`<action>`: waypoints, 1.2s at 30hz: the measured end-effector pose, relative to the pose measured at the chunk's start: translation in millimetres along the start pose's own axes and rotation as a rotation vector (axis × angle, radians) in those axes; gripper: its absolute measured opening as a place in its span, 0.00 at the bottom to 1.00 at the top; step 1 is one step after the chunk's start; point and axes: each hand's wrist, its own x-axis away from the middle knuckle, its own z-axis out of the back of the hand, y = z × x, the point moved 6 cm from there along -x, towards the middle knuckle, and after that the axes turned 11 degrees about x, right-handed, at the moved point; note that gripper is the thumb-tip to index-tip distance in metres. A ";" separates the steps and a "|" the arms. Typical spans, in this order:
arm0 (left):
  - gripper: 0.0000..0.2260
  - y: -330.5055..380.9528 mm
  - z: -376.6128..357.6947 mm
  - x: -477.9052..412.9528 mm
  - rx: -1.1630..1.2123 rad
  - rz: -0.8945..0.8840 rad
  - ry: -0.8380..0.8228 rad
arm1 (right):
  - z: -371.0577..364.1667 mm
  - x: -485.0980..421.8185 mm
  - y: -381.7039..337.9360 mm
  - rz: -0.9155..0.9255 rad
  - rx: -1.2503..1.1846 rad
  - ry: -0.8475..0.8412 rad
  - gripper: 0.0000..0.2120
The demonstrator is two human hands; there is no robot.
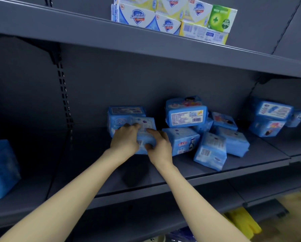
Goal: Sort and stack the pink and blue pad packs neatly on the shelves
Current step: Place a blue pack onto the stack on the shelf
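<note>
Both my hands grip one blue pad pack (145, 127) on the grey middle shelf (163, 173). My left hand (125, 139) covers its left side and my right hand (159, 146) holds its right edge. This pack leans against a short stack of blue packs (125, 113) behind it. To the right lies a loose heap of several blue packs (207, 133), some tilted, with one pack (186, 113) on top. Further right, more blue packs (270, 119) sit piled on the neighbouring shelf section. No pink packs are visible.
Soap boxes (172, 18) stand on the upper shelf (59, 27). A large blue pack (1, 168) sits at the left edge. A slotted upright (64, 95) divides the shelf bays. Something yellow (244, 222) lies low at the right, below the shelves.
</note>
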 end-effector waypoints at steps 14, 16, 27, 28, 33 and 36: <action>0.22 8.5 -62.2 -3.9 -0.014 0.057 -0.033 | 1.6 -5.4 39.4 0.067 0.214 -0.046 0.23; 0.22 9.0 -61.9 -4.2 -0.027 0.065 -0.029 | 3.3 -5.0 35.7 0.087 0.246 -0.017 0.23; 0.23 4.6 -31.2 9.1 -0.074 0.123 0.015 | 10.4 0.4 3.0 0.225 0.236 -0.084 0.22; 0.23 2.2 -26.0 12.0 -0.081 0.135 0.035 | 10.3 1.4 -1.8 0.241 0.226 -0.085 0.22; 0.25 -12.8 0.5 35.3 -0.101 0.198 0.124 | 1.7 12.7 -31.3 0.327 0.159 -0.094 0.22; 0.18 -25.1 18.9 58.3 -0.089 0.211 0.183 | -10.2 21.1 -53.1 0.385 0.134 -0.144 0.19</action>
